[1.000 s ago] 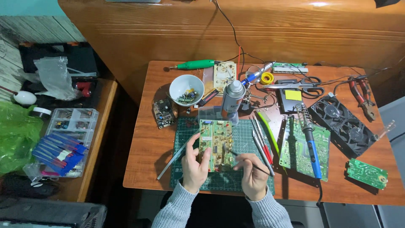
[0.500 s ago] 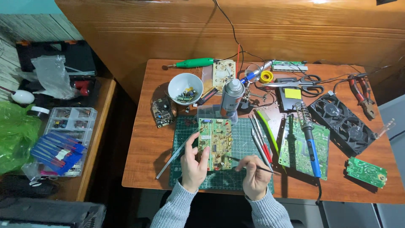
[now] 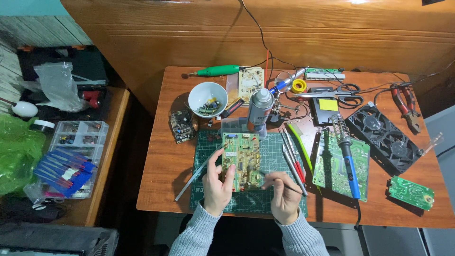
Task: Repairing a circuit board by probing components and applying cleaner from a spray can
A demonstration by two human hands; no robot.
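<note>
A pale green circuit board (image 3: 242, 160) lies on the dark green cutting mat (image 3: 279, 201) near the desk's front edge. My left hand (image 3: 216, 184) grips the board's left edge, thumb on its face. Just to the right, my right hand (image 3: 284, 194) pinches a thin dark pointed tool (image 3: 290, 186), whose tip rests at the board's lower right corner. Both sleeves are grey knit.
Several slim tools (image 3: 291, 156) lie right of the board, with a blue soldering iron (image 3: 347, 159) on a green board (image 3: 342, 166) beyond. A spray can (image 3: 260, 111) and white bowl (image 3: 207, 98) stand behind. A black dual fan (image 3: 384, 138), scissors (image 3: 342, 94), pliers (image 3: 407, 104) sit far right.
My right hand has shifted slightly left, bringing the tool tip onto the board's lower right part. My left hand keeps its hold on the board.
</note>
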